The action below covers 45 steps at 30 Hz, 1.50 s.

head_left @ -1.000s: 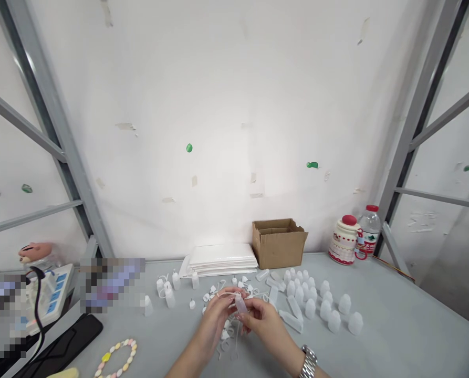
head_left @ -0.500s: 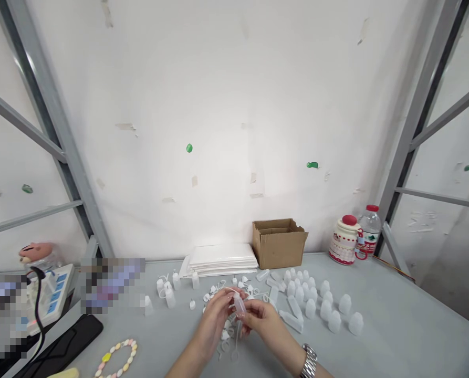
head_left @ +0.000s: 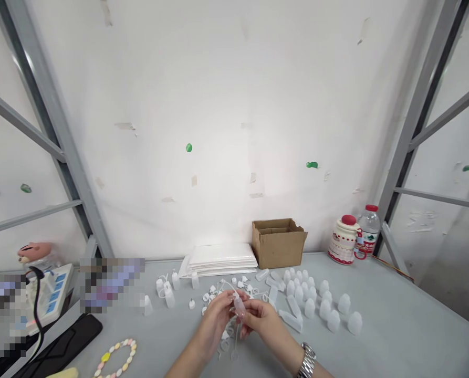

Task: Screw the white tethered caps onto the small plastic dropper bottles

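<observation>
Between my two hands is a small translucent squeeze bottle [head_left: 239,306], tilted, with a white cap piece and a thin strap at its top. My left hand [head_left: 217,313] has its fingers closed around the cap end. The bottle's body is pinched by my right hand [head_left: 260,316], with a metal watch on that wrist. Under and behind the hands lies a pile of white caps with looped straps [head_left: 225,344], partly hidden. Several translucent bottles [head_left: 311,307] stand or lie to the right. Several capped bottles [head_left: 169,295] stand to the left.
A cardboard box [head_left: 280,249] and a stack of white sheets [head_left: 222,260] sit against the wall. At the back right are a cream jar [head_left: 342,241] and a water bottle [head_left: 369,231]. A beaded bracelet [head_left: 118,357], a black phone [head_left: 63,346] and a power strip [head_left: 56,299] lie left.
The strap at the bottle's top now arches higher above my left fingers. Both hands stay almost in place around the bottle.
</observation>
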Each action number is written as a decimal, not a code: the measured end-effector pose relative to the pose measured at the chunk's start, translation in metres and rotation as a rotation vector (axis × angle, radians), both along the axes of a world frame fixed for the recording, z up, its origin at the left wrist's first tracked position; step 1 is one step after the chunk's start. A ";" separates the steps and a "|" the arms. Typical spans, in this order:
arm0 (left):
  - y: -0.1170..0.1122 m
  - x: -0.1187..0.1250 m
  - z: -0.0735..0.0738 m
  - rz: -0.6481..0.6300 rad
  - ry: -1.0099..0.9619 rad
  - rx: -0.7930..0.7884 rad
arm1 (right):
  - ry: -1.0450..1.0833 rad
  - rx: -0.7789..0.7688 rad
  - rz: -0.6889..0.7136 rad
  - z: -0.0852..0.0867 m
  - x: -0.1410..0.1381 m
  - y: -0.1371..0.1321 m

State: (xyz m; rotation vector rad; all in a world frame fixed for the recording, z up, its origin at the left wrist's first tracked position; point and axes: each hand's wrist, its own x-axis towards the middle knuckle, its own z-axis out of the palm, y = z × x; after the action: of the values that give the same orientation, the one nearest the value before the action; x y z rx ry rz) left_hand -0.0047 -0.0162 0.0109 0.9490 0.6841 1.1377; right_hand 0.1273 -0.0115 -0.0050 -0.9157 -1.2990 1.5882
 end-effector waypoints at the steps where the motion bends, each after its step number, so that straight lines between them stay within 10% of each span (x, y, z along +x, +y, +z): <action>1: 0.000 0.000 0.000 -0.009 -0.008 -0.001 | -0.022 0.020 -0.020 0.001 0.000 0.000; 26: -0.007 -0.005 0.007 -0.226 -0.133 -0.180 | 0.380 -0.351 0.231 0.010 0.003 -0.012; 45: -0.005 0.002 0.003 0.029 -0.040 -0.135 | 0.256 -0.203 0.101 0.009 0.003 -0.006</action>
State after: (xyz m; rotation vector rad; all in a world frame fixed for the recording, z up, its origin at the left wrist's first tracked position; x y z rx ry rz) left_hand -0.0025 -0.0211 0.0137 0.8018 0.7347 1.1189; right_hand 0.1299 -0.0179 0.0036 -0.7465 -1.0322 1.8744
